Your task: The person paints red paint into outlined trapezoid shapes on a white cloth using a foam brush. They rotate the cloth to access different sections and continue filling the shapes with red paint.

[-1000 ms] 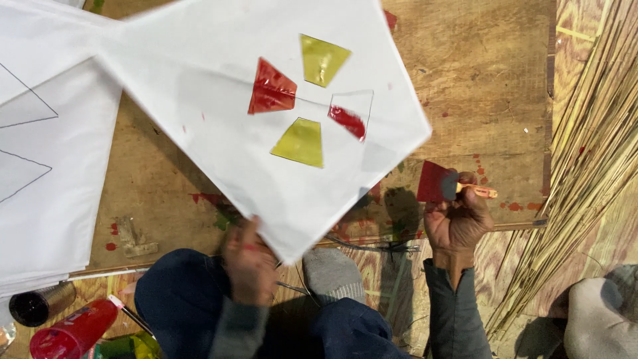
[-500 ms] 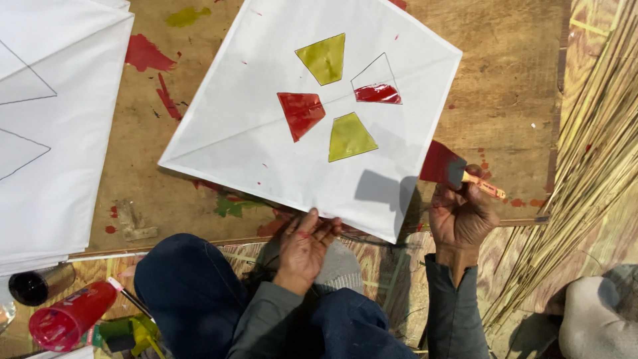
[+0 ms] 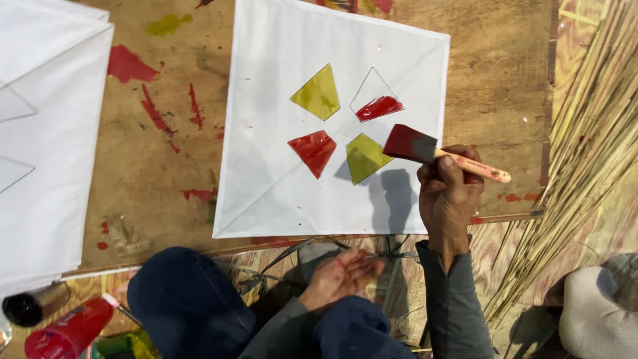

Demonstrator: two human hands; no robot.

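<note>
We saw one white kite sheet (image 3: 279, 186) on the paint-stained wooden board (image 3: 159, 166), bearing two yellow-green patches and two red ones. The right hand (image 3: 448, 193) was clamped on one red-bristled brush (image 3: 425, 149) over the sheet's right edge; the left hand (image 3: 342, 276) rested slack-fingered and empty near the knee.

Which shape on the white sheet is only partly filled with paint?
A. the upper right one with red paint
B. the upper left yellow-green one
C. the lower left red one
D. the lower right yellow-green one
A: the upper right outlined shape has red only across its lower part, the rest still white.
</note>
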